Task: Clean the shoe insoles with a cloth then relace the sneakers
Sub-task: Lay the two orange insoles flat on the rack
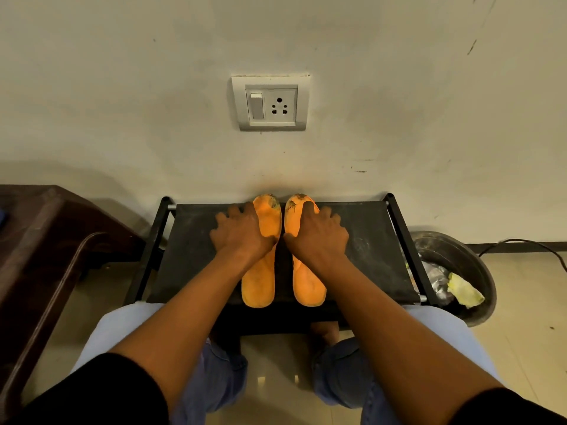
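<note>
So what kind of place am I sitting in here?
Probably a room in a home, by a wall. A switch and socket plate sits in the painted wall, a low black rack holds two orange insoles, and a waste bin stands on the tiled floor.

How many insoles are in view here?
2. The left insole and the right insole lie side by side on the black rack, one under each hand. None seem hidden.

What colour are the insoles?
Orange, with dark worn patches at the toe ends; the head view shows both insoles side by side on the black rack.
</note>
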`<state>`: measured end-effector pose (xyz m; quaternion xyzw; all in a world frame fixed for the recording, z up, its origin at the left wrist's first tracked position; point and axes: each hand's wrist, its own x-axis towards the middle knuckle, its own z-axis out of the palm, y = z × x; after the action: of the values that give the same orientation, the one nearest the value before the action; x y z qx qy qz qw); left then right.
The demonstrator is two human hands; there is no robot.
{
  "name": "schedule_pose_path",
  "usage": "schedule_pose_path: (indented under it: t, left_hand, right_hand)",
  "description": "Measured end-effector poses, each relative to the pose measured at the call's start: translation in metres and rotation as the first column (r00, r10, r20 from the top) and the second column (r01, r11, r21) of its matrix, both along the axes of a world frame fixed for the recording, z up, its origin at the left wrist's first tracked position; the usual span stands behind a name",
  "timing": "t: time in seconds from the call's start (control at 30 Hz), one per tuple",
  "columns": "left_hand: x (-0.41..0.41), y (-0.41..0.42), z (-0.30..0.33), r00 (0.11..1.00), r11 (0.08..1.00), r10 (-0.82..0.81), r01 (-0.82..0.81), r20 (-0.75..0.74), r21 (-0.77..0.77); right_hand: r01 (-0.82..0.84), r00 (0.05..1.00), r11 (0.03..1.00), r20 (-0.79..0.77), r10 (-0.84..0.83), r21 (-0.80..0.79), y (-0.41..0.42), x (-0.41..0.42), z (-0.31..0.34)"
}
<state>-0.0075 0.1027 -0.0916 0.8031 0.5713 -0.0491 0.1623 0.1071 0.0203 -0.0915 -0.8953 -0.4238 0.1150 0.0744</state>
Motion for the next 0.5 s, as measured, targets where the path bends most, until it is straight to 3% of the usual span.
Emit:
schedule_pose_path:
  t: [0.17, 0.3, 0.5]
  left_hand:
    - [-0.03, 0.003, 0.029, 0.999, 0.999, -0.033, 0.032, 0.016, 0.04]
    - [-0.066, 0.002, 0.061, 0.993, 0.981, -0.113, 0.107, 0.029, 0.163]
    - [-0.144, -0.005, 0.123, 0.991, 0.984, -0.088, 0.071, 0.099, 0.166]
  right_hand:
    - [-0.061, 0.998, 0.991, -0.02, 0.064, 0.122, -0.006, -0.012, 0.024]
    - [-0.194, 0.979, 0.957, -0.017, 0.202, 0.214, -0.017, -0.04, 0.048]
    - [-0.375, 0.915, 0.836, 0.013, 0.404, 0.4, -0.02, -0.095, 0.089]
